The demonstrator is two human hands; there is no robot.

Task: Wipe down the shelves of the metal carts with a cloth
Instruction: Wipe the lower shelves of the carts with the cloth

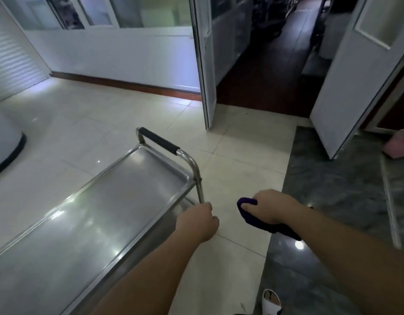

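Observation:
A stainless steel cart (89,214) stands at the lower left, its bare top shelf shiny with reflections. At its far end rises a handle with a black grip (159,140). My left hand (197,220) is closed just below the cart's right upright post, beside the shelf's right edge; whether it grips the post I cannot tell. My right hand (272,206) hangs over the floor to the right of the cart and clutches a dark purple cloth (260,218), which trails under the wrist.
Pale floor tiles surround the cart. A dark marble strip (333,223) runs along the right. Two white doors (206,64) stand open onto a dark corridor ahead. A pink object (399,146) lies at the right edge; a white rounded base (5,137) stands at the left. My slippered foot (271,301) shows below.

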